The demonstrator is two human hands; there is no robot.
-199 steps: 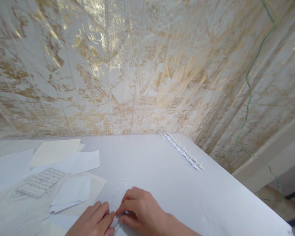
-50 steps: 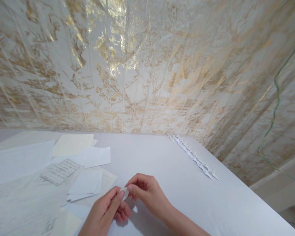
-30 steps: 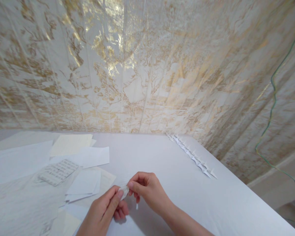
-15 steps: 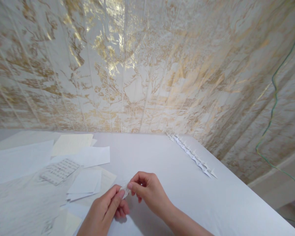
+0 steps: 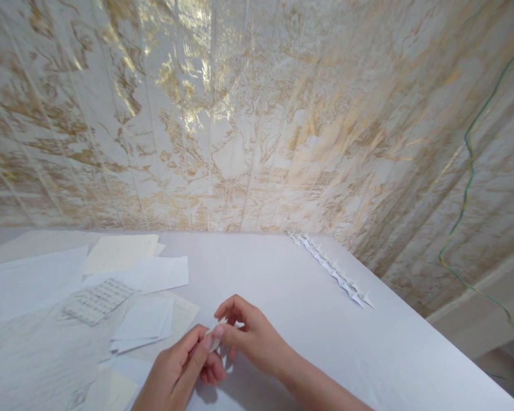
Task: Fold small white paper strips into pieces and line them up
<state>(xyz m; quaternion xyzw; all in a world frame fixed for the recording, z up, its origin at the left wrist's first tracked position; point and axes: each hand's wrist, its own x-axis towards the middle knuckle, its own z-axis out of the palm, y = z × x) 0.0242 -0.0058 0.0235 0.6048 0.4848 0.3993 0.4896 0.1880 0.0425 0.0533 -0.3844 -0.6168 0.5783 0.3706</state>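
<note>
A small folded piece of white paper (image 5: 214, 338) is held between my two hands, low in the middle of the view. My left hand (image 5: 184, 362) pinches it from the left between thumb and fingers. From the right, the thumb and fingers of my right hand (image 5: 251, 334) close on its other side. The fingers cover much of the paper, so its exact folded shape is hidden. Just left of my left hand lies a small stack of white paper pieces (image 5: 141, 319).
On the white table (image 5: 257, 274), loose sheets (image 5: 29, 285), a cream sheet (image 5: 120, 253) and a written-on slip (image 5: 100, 299) lie at left. Rows of pointed folded white papers (image 5: 332, 268) lie at back right. Behind stands a gold-patterned wall (image 5: 231, 114); a green cord (image 5: 466, 194) hangs at right.
My right hand has shifted slightly left and its fingers have changed position around the paper. My left hand keeps its pinch. The whole view has moved a little.
</note>
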